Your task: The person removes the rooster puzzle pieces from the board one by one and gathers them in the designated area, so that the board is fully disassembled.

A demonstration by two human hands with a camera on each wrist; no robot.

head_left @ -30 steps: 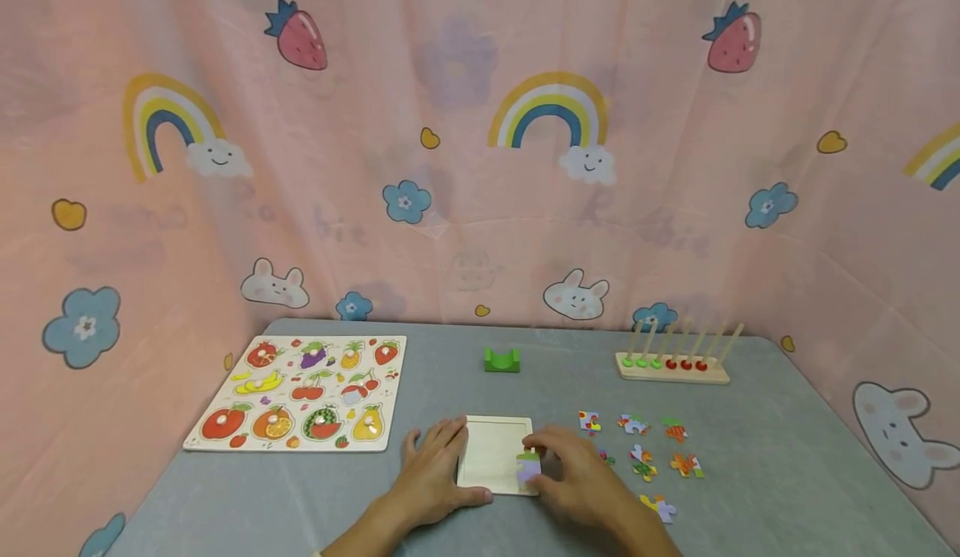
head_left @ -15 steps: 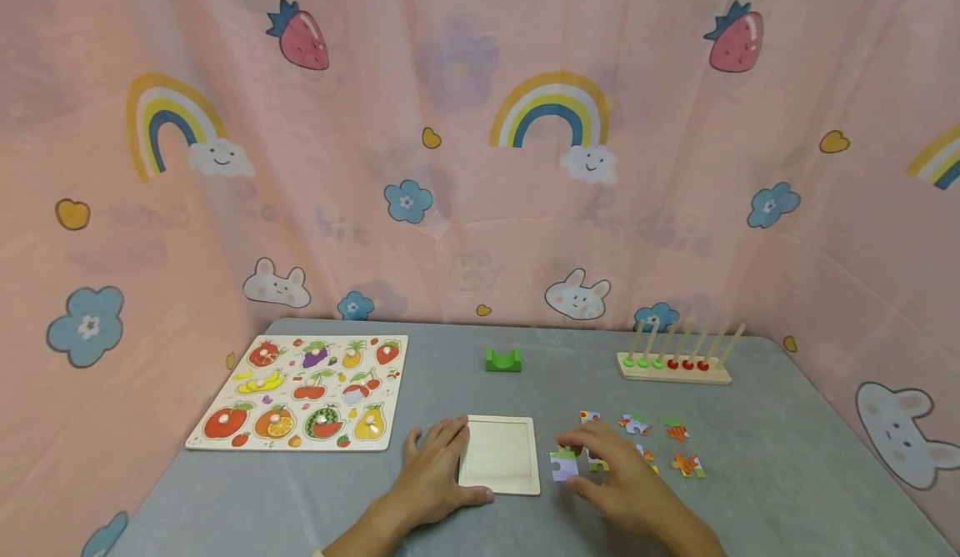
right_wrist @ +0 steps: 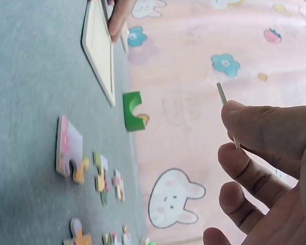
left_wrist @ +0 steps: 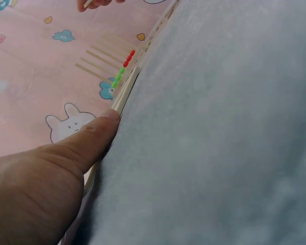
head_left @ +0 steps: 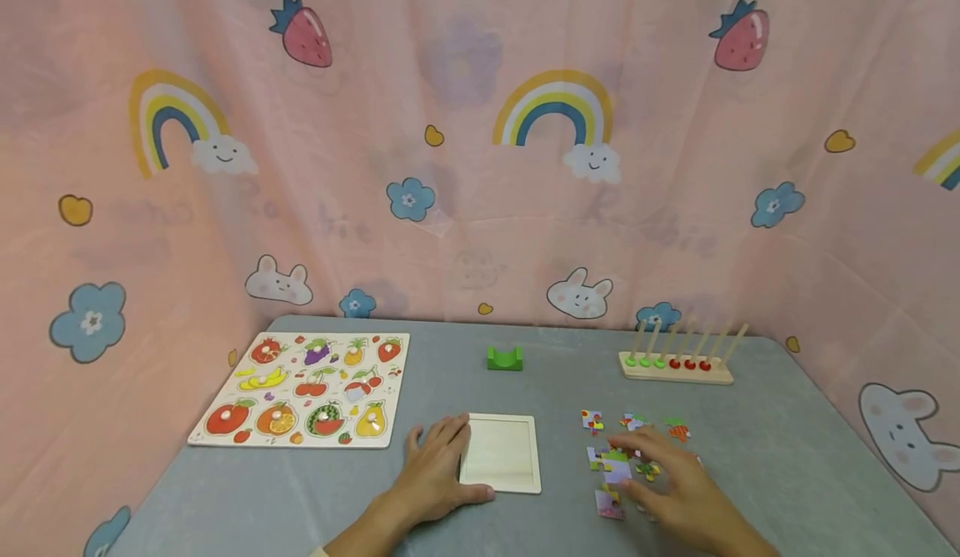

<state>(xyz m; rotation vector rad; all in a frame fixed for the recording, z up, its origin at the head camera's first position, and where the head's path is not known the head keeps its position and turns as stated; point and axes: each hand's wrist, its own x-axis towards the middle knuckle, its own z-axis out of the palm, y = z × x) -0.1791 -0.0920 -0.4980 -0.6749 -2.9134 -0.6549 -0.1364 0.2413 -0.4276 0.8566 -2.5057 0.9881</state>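
My left hand (head_left: 435, 474) rests against the left side of a square, shallow wooden puzzle tray (head_left: 501, 490). Its fingers reach the far left corner and its straight thumb touches the near edge, as the left wrist view also shows. Between thumb and fingertips, my right hand (head_left: 678, 486) pinches a lilac and green jigsaw piece (head_left: 617, 471). In the right wrist view the held piece (right_wrist: 221, 93) appears edge-on, raised off the table. Other jigsaw pieces lie around and below that hand, including a lilac and pink one (head_left: 608, 504) and one with red spots (head_left: 592, 420); several are partly covered.
At the left lies a fruit knob puzzle board (head_left: 300, 411). A green curved block (head_left: 505, 360) stands behind the tray. Toward the back right is a wooden peg rack (head_left: 675, 369) with green and red beads. A pink printed curtain (head_left: 480, 232) surrounds the grey table (head_left: 300, 499).
My right hand has carried the lilac and green jigsaw piece from over the tray's right edge rightward, to among the other pieces. My left hand has stayed at the tray.
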